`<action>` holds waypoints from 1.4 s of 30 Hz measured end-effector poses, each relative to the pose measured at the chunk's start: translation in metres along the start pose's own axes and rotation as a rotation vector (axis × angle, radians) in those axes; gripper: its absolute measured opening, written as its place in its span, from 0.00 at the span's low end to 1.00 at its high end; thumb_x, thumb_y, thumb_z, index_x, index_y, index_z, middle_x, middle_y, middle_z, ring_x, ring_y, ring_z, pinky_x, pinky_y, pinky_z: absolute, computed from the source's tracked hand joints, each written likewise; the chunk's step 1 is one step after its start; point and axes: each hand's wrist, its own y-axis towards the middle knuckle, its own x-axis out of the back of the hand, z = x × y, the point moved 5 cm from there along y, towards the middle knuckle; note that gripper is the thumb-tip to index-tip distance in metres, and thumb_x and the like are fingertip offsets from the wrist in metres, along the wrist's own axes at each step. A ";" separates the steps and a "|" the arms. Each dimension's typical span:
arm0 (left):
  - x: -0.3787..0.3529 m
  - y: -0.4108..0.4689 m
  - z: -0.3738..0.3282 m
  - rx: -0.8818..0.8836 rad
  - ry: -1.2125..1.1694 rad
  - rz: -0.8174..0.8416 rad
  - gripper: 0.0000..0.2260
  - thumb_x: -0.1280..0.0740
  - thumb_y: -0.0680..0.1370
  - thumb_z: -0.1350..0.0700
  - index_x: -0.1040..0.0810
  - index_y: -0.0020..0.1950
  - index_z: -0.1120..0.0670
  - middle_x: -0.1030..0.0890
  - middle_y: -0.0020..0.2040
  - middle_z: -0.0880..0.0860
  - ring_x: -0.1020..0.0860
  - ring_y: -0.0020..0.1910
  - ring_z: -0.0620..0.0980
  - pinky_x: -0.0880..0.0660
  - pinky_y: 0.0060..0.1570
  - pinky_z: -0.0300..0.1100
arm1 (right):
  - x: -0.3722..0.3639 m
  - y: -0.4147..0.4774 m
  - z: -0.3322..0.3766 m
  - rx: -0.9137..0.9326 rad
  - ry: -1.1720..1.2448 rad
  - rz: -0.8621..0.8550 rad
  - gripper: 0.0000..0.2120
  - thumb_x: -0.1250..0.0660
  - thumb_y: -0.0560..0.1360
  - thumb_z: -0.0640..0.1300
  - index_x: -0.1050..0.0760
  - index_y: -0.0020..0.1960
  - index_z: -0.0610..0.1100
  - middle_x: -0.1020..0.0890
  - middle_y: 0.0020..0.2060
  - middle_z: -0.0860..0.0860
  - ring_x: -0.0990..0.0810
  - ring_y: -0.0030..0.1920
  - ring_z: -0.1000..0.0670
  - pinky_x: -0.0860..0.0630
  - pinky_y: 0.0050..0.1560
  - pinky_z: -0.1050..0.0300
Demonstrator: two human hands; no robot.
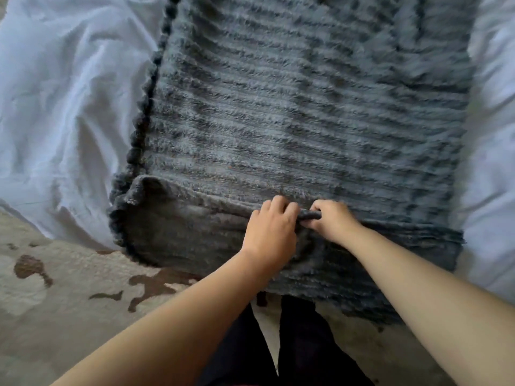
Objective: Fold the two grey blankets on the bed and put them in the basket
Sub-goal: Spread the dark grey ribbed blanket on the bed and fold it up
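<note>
A grey ribbed fleece blanket (301, 107) lies in a long strip down the bed, its near end hanging over the bed's edge. A pom-pom trim runs along its left side. My left hand (270, 232) and my right hand (331, 221) sit side by side at the bed's edge, each with fingers curled round a raised fold of the blanket's upper layer. The near left corner is turned over and shows a smoother underside. Only one grey blanket can be made out; no basket is in view.
White crumpled bedding (64, 112) covers the bed on both sides of the blanket. A beige rug with brown patches (55, 296) lies on the floor below. My dark trouser legs (278, 346) stand against the bed.
</note>
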 end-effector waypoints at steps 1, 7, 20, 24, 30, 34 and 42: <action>-0.018 0.001 -0.008 0.031 0.004 0.091 0.16 0.38 0.74 0.57 0.30 0.62 0.52 0.29 0.59 0.55 0.29 0.57 0.59 0.29 0.47 0.52 | 0.001 0.001 -0.003 0.023 0.014 0.009 0.14 0.28 0.69 0.56 0.29 0.37 0.51 0.24 0.35 0.51 0.22 0.43 0.44 0.26 0.40 0.53; -0.075 0.022 -0.014 0.265 0.072 0.335 0.27 0.40 0.79 0.48 0.45 0.76 0.48 0.46 0.76 0.56 0.50 0.75 0.59 0.39 0.68 0.58 | 0.019 -0.003 -0.083 0.006 -0.035 0.156 0.18 0.33 0.71 0.64 0.30 0.50 0.52 0.26 0.42 0.54 0.25 0.41 0.51 0.31 0.33 0.57; -0.080 0.032 -0.029 0.474 0.204 0.295 0.29 0.38 0.77 0.52 0.45 0.77 0.48 0.45 0.76 0.57 0.49 0.75 0.58 0.40 0.68 0.57 | 0.040 -0.114 -0.276 -0.331 0.338 -0.739 0.21 0.34 0.76 0.53 0.28 0.63 0.41 0.27 0.59 0.42 0.29 0.60 0.41 0.29 0.59 0.47; -0.070 0.034 -0.035 0.499 0.159 0.282 0.30 0.35 0.76 0.54 0.41 0.76 0.49 0.42 0.75 0.57 0.47 0.75 0.57 0.39 0.69 0.60 | -0.024 -0.158 -0.315 -0.592 0.643 -0.688 0.19 0.37 0.77 0.52 0.28 0.62 0.40 0.25 0.58 0.41 0.25 0.57 0.40 0.28 0.56 0.49; -0.056 0.016 -0.041 0.426 -0.105 -0.021 0.36 0.33 0.74 0.60 0.46 0.78 0.50 0.48 0.78 0.55 0.47 0.76 0.56 0.42 0.72 0.57 | -0.156 -0.193 -0.328 -0.861 1.042 -0.033 0.06 0.34 0.76 0.39 0.25 0.52 0.39 0.24 0.40 0.43 0.25 0.39 0.45 0.30 0.40 0.55; -0.055 -0.013 -0.040 0.325 -0.216 -0.179 0.34 0.35 0.76 0.60 0.46 0.78 0.48 0.50 0.79 0.53 0.45 0.76 0.56 0.41 0.74 0.52 | -0.204 -0.196 -0.298 -0.853 1.161 0.165 0.02 0.35 0.78 0.41 0.26 0.49 0.43 0.25 0.37 0.47 0.26 0.35 0.49 0.30 0.36 0.57; -0.118 -0.151 0.033 0.667 -0.644 -0.511 0.14 0.36 0.74 0.64 0.26 0.55 0.48 0.23 0.54 0.49 0.23 0.50 0.45 0.24 0.57 0.45 | -0.281 -0.142 -0.197 -0.821 1.633 0.181 0.05 0.36 0.78 0.41 0.27 0.44 0.41 0.25 0.37 0.47 0.24 0.39 0.49 0.28 0.43 0.57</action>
